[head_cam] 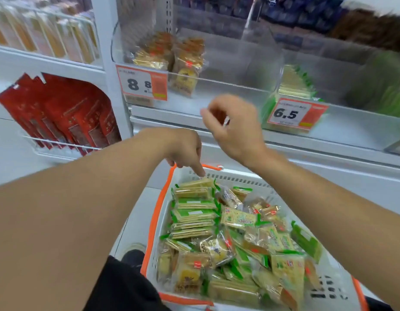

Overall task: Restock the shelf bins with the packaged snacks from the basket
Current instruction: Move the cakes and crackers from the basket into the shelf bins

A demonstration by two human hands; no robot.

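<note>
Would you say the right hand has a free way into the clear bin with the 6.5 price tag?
Probably yes. The right hand hovers in front of the shelf, holding nothing that shows, and the clear bin just beside it seems open-topped, with nothing between them; blur hides detail.

basket (239, 179): white perforated plastic | snack packets (195, 206): glossy film | shelf bins (217, 86): clear plastic

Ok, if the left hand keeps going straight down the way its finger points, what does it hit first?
Probably the topmost green-wrapped cracker pack at the far end of the basket; the left hand already has its fingers almost at that pack's wrapper edge.
</note>
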